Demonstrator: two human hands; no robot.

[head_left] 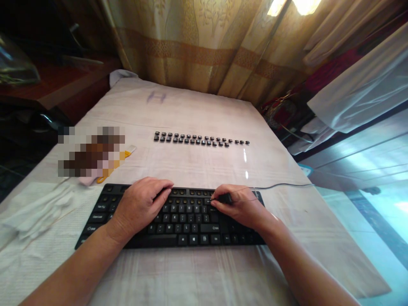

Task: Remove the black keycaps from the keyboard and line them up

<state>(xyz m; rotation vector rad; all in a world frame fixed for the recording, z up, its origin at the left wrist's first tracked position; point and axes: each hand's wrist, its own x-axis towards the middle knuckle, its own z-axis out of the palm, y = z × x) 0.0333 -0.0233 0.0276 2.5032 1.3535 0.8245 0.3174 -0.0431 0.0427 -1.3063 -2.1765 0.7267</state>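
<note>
A black keyboard (178, 241) lies across the cloth-covered table in front of me. Its upper rows show bare key posts without caps, while the lower rows have lettered keycaps. My left hand (142, 204) lies over the left half, fingers curled at the back edge and thumb near the front of that edge. My right hand (240, 206) is over the upper right part, pinching a small black tool (226, 198) with a thin tip near a key; its exact kind is unclear. Beyond the keyboard, loose black keycaps (191, 141) stand in two rows.
On the left lie a yellow-handled tool (111, 169) with a pale end, beside a blurred-out patch, and crumpled white cloth (41, 208). A thin cable (283, 184) runs right from the keyboard. Curtains (197, 46) hang behind the table (204, 110); a wooden cabinet (63, 80) stands at left.
</note>
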